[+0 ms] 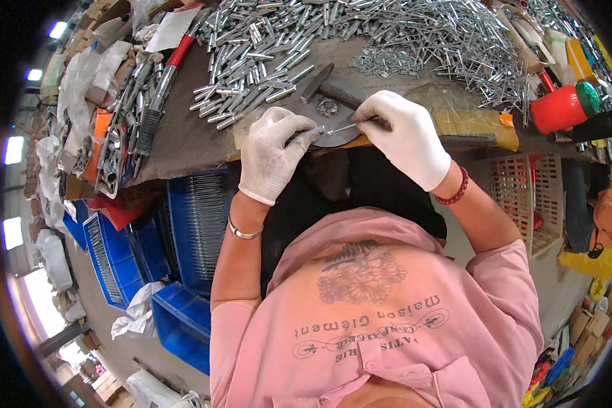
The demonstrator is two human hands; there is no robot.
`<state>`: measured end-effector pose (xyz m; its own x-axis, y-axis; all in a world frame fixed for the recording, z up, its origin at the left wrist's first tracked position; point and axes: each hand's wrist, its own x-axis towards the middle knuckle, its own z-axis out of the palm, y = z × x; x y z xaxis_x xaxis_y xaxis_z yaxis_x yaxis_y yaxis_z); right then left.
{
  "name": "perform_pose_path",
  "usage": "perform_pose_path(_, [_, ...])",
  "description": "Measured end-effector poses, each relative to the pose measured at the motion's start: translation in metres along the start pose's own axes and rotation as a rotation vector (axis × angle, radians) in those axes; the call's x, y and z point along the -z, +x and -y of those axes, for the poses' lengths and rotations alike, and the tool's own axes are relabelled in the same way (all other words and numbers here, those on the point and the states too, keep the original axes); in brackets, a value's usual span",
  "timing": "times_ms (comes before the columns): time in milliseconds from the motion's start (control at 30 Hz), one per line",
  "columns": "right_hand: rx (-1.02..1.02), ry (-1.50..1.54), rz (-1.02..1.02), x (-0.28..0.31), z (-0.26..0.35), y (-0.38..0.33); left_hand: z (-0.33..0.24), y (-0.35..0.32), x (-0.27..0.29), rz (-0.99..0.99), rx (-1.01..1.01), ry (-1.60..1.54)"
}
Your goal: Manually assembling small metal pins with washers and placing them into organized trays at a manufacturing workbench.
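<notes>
Both of my hands wear white gloves and meet just over the near edge of the workbench. My left hand (277,153) pinches a small shiny metal piece (321,130) between thumb and fingertips. From the other side, my right hand (402,136) grips a thin metal rod (344,128), whose tip points left and meets or nearly meets that piece. Beneath and behind them is a round dark metal plate (348,141). A small heap of tiny metal parts (327,107) sits on it. A hammer (338,94) lies across the plate, its head to the left.
Loose metal tubes (265,64) and thin metal rods (455,47) cover the bench's far side, with tiny metal pieces (387,63) between. A red jar (557,110) stands right. Blue bins (183,316) sit below left, a beige crate (547,197) below right. Another person (610,214) is far right.
</notes>
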<state>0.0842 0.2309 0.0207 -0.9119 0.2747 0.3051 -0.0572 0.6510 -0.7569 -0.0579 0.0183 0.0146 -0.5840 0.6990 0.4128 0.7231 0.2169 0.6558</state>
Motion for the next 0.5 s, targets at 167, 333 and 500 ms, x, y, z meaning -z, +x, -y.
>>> perform_pose_path(167, [0.197,-0.435,0.041,-0.0040,0.0036,0.0026,-0.0004,-0.0015,0.0023,-0.027,-0.066,0.058])
perform_pose_path(333, [0.276,-0.607,0.043,-0.0080,0.0016,0.0073,0.0047,-0.0014,0.0020,-0.010,-0.046,0.018])
perform_pose_path(500, [0.305,-0.563,0.029,-0.0090,0.0000,0.0072,0.0059,-0.0032,0.0006,-0.010,0.007,-0.059])
